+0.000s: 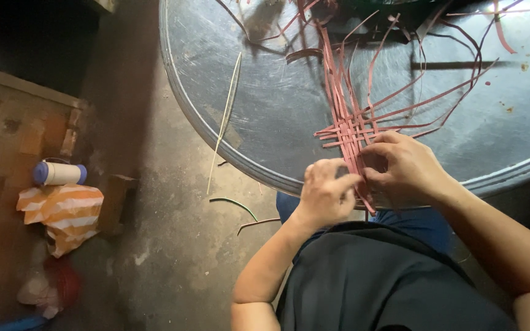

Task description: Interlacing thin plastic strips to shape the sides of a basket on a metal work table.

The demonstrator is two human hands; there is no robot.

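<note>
Red strips (pixel 352 125) woven into a mat at the round metal table's (pixel 265 110) near edge are pinched by the left hand (pixel 325 195) and right hand (pixel 403 168). An orange-and-white striped bag (pixel 62 214) and white bottle (pixel 59 173) lie far left.

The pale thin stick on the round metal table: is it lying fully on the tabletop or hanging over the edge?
Hanging over. The pale stick lies flat on the metal table, but its lower end passes the rim and shows above the concrete floor.

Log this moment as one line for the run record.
left hand: pinching red strips | right hand: gripping woven patch | surface: round metal tray | nearby: loose pale strip, floor scraps
</note>
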